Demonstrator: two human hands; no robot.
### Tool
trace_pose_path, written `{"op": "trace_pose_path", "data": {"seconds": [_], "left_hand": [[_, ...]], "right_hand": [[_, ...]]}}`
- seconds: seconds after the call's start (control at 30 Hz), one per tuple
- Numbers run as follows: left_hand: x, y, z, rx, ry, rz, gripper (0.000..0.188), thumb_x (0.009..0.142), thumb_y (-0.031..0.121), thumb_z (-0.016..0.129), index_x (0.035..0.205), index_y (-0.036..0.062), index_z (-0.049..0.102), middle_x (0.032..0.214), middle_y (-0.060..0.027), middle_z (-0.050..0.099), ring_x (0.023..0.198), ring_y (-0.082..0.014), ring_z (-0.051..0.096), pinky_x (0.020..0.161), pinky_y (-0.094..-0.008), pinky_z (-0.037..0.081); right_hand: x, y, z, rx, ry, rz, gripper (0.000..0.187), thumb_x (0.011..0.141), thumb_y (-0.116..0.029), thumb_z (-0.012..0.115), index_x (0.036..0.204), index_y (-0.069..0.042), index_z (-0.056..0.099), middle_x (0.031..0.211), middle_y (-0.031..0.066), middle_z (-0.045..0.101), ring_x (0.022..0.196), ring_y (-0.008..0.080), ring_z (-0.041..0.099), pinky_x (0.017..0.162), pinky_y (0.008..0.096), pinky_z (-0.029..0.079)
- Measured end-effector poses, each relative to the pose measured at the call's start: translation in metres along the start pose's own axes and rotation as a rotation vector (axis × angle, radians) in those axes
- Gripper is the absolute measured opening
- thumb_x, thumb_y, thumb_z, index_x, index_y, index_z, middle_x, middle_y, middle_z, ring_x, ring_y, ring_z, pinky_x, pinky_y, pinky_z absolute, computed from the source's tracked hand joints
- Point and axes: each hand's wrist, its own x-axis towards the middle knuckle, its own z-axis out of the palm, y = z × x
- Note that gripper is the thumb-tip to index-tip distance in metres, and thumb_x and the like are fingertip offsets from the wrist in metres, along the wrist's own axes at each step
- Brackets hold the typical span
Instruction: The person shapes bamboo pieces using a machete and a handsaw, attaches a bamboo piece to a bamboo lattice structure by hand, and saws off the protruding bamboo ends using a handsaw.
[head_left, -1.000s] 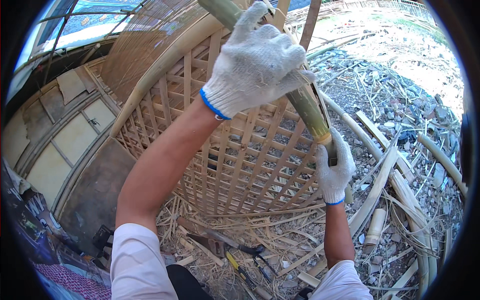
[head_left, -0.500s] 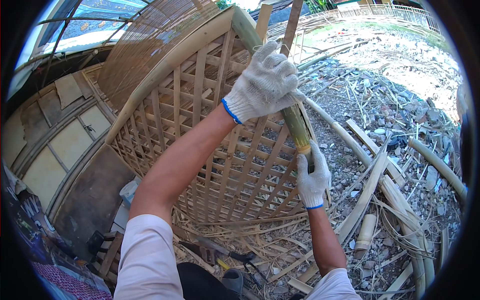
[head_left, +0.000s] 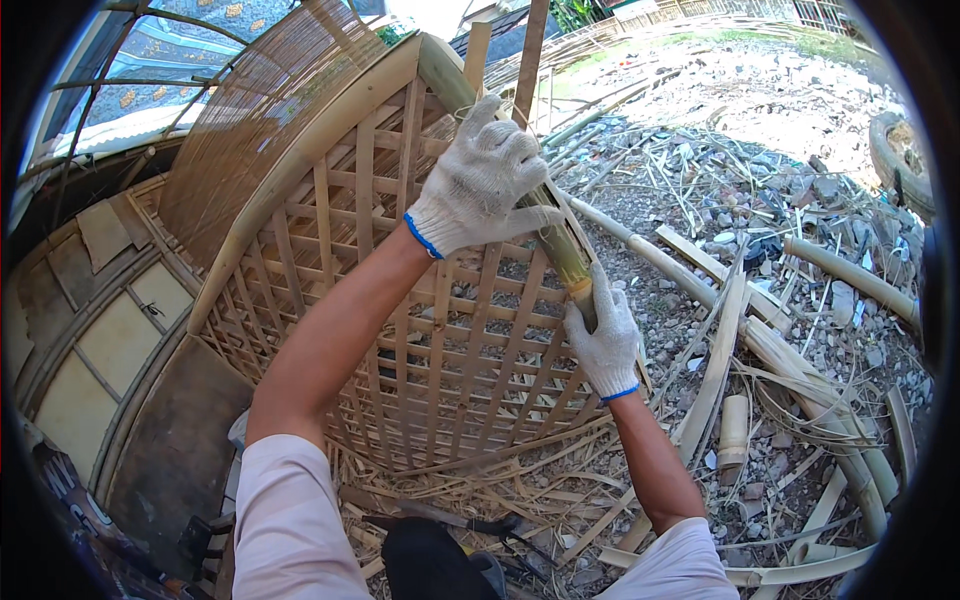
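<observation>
A large bamboo lattice panel of crossed slats stands tilted in front of me, with a thick split-bamboo rim along its upper left side. Down its right edge runs a green bamboo pole. My left hand, in a white knitted glove with a blue cuff, grips this pole near the upper part, fingers curled and thumb stretched across it. Lower down, my gloved right hand wraps the pole near its pale joint, thumb on the left side. The far sides of both grips are hidden.
Rubble and bamboo shavings cover the ground at right, with long bamboo poles, a short bamboo piece and a tyre. Dark tools lie by my knee. A slatted screen and a blue tarp stand behind left.
The whole view has shifted, so panel and hands appear further left. My left thumb has spread away from the curled fingers along the pole. My right hand keeps its place on the pole.
</observation>
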Motion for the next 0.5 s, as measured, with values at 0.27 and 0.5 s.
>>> {"op": "trace_pose_path", "data": {"seconds": [0.27,0.5], "left_hand": [[-0.015,-0.022,-0.011,-0.09,-0.125,0.082,0.06,0.07,0.044,0.089,0.122,0.0233,0.066,0.125,-0.0025,0.06,0.129,-0.0302,0.054,0.125,-0.0561,0.031],[-0.016,-0.019,-0.008,-0.084,-0.11,0.078,0.061,0.067,0.048,0.089,0.12,0.0225,0.069,0.122,-0.002,0.062,0.127,-0.0292,0.056,0.125,-0.0555,0.031]], "right_hand": [[0.003,-0.008,-0.001,-0.14,-0.033,0.025,0.066,0.085,-0.015,0.077,0.147,-0.005,0.056,0.102,0.0149,0.063,0.095,0.0334,0.062,0.082,0.0454,0.052],[-0.049,0.008,-0.021,-0.244,0.002,0.065,0.068,0.083,-0.019,0.079,0.146,-0.005,0.056,0.122,0.0175,0.058,0.115,0.0356,0.055,0.098,0.0496,0.046]]}}
